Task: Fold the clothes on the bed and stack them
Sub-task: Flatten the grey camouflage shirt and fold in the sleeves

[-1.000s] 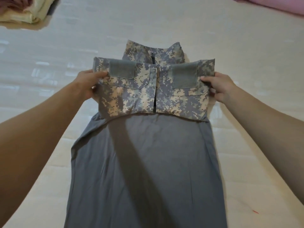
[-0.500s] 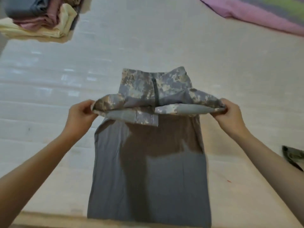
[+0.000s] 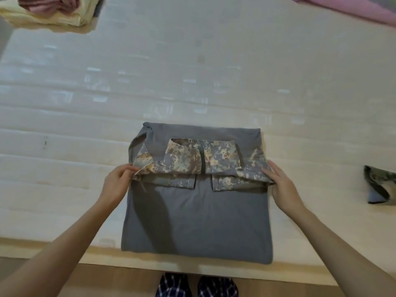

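Because the bed stretches well away from the person, the shirt at its near edge is within easy reach of both arms. It is a grey block, roughly square as it lies, and the camouflage band of collar and sleeves is folded across its far half, its long axis running left to right. The stack of folded clothes sits at the far left corner of the bed, well apart from the shirt and on the person's left. One hand is at each end of the band. The left hand has its grip pinching the band's left corner between thumb and fingers. The right hand lies with straight fingers against the right end, its grip released. By my judgement the next fold turns on that crosswise line, both ends being equally near, while the carry to the stack would suit the left arm better.
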